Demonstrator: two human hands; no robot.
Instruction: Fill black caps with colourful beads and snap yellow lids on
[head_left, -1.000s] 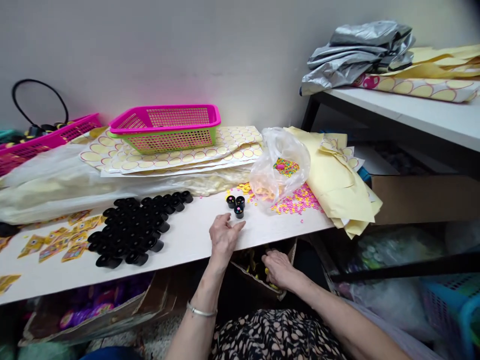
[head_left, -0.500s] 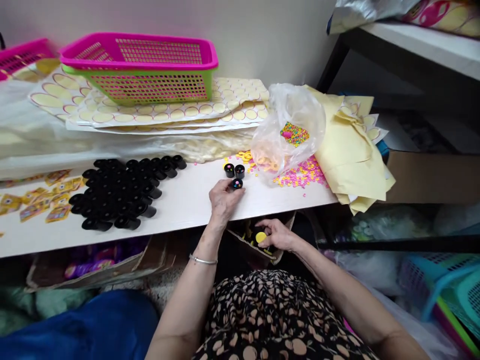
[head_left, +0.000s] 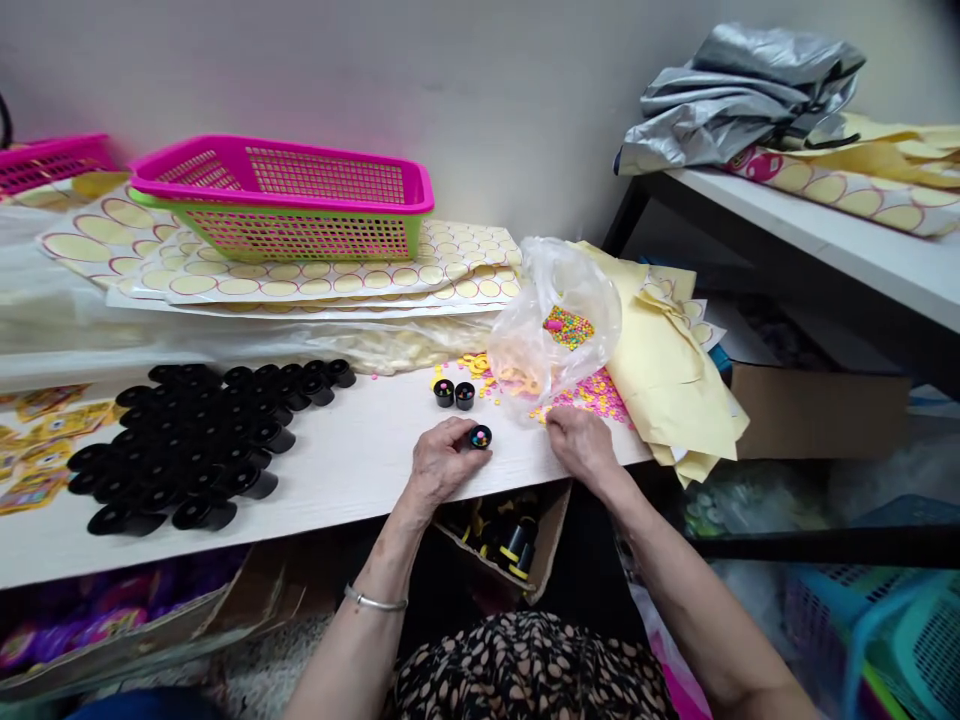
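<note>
My left hand (head_left: 444, 462) grips a small black cup (head_left: 480, 437) with tiny coloured pieces inside, held over the white table near its front edge. Two similar black cups (head_left: 454, 394) stand side by side just beyond it, also with coloured bits inside. My right hand (head_left: 581, 440) is closed at the near edge of a pile of pink and yellow pieces (head_left: 600, 396). Whatever its fingers pinch is hidden. Behind that hand lies a clear plastic bag (head_left: 517, 345) with multicoloured beads (head_left: 570, 328) in it.
Many black cups (head_left: 202, 440) crowd the table's left side, beside yellow packets (head_left: 60, 430). A pink and green basket (head_left: 300, 235) sits on printed sheets (head_left: 480, 262) behind. Below the front edge, a cardboard box (head_left: 551, 535) holds black and yellow parts. Yellow paper (head_left: 660, 370) lies right.
My right hand has left the box below, where it was at a yellow-capped piece, and moved up to the coloured pile. My left hand has drawn its cup away from the other two.
</note>
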